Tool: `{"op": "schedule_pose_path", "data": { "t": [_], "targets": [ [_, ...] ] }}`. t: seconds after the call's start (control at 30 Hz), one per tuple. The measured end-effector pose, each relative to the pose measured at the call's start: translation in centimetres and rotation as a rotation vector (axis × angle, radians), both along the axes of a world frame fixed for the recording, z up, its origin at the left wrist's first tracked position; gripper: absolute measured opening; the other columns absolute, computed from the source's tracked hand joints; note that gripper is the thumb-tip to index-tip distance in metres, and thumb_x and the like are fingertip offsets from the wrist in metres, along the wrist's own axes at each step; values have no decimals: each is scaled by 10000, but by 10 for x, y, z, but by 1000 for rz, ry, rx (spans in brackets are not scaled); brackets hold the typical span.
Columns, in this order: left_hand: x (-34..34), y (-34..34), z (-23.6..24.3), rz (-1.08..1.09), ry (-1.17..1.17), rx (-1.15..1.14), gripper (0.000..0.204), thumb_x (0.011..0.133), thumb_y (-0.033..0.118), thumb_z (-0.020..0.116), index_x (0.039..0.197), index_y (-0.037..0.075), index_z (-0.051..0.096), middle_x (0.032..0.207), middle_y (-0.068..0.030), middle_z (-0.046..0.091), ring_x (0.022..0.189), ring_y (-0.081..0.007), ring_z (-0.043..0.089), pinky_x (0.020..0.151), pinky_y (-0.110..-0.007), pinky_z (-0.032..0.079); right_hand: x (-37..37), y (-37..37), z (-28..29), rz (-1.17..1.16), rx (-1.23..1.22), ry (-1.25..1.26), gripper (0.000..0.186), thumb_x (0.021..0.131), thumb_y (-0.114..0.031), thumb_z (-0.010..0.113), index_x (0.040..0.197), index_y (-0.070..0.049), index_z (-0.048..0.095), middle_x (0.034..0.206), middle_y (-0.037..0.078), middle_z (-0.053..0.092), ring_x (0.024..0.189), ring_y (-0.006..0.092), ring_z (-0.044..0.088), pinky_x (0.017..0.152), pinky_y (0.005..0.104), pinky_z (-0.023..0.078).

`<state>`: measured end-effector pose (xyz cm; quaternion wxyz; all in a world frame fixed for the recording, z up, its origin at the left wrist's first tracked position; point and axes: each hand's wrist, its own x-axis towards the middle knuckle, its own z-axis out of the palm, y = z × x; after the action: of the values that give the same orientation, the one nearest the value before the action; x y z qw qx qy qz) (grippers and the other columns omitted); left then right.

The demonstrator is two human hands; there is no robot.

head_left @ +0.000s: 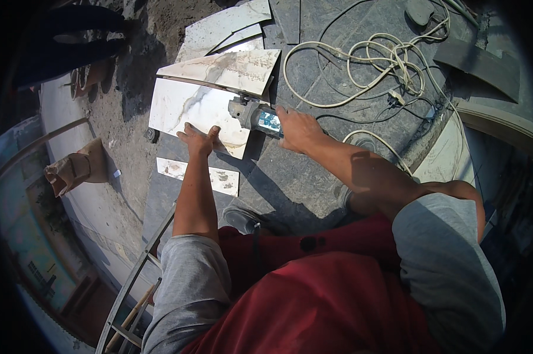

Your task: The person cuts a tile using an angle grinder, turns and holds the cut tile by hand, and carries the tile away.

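Observation:
My right hand (293, 130) is closed round the body of an angle grinder (255, 115), whose head rests by the right part of a white grey-veined tile (181, 100). My left hand (198, 137) presses on that tile's near edge with its fingers spread. Another cut tile piece (219, 68) lies along the far edge of this one, and more white pieces (231, 17) lie behind. A narrow white strip (178, 168) lies nearer me, partly behind my left forearm.
Coiled white and dark cables (372, 71) lie on grey paving (284, 183) at the right, near a dark board (479, 71). A metal ladder (125, 304) is at lower left, a torn paper bag (72, 171) at left. Dark-clad legs (72, 47), apparently another person's, are at upper left.

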<state>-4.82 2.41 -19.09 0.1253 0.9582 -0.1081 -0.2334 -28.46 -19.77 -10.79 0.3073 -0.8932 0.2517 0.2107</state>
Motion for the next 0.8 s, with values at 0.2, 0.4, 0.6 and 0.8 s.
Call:
{"op": "schedule_pose_path", "data": {
  "t": [0.2,0.4,0.6,0.8],
  "targets": [
    [0,-2,4,9,22,1,1277,707,518,869,1550,-48,95,1558,-417,-80,1468,-560,108,1186,-472,305,-3,-1,-1,-1,-6,-10,787,750,-177,802,1412,-13,408,1129,229,646,1060,376,673,894,438,559],
    [-1,-3,0,-7,-19,10,1263,697,515,879,1533,-80,144,1552,-419,29,1466,-541,143,1200,-485,267,-4,-3,0,-3,13,28,800,753,-191,805,1422,-17,403,1144,227,642,1067,376,670,899,439,557],
    [-1,-2,0,8,-11,-39,1259,699,513,880,1527,-91,147,1544,-418,50,1458,-540,167,1195,-484,277,-7,-5,2,1,9,22,786,757,-174,794,1421,-16,402,1134,231,640,1057,381,672,896,444,555],
    [1,-2,-1,8,7,-13,1268,704,500,878,1550,-48,108,1558,-412,-82,1463,-553,151,1187,-470,304,-10,-7,0,-4,24,21,751,750,-159,795,1382,-7,419,1127,234,636,1056,384,671,894,449,554]
  ]
}}
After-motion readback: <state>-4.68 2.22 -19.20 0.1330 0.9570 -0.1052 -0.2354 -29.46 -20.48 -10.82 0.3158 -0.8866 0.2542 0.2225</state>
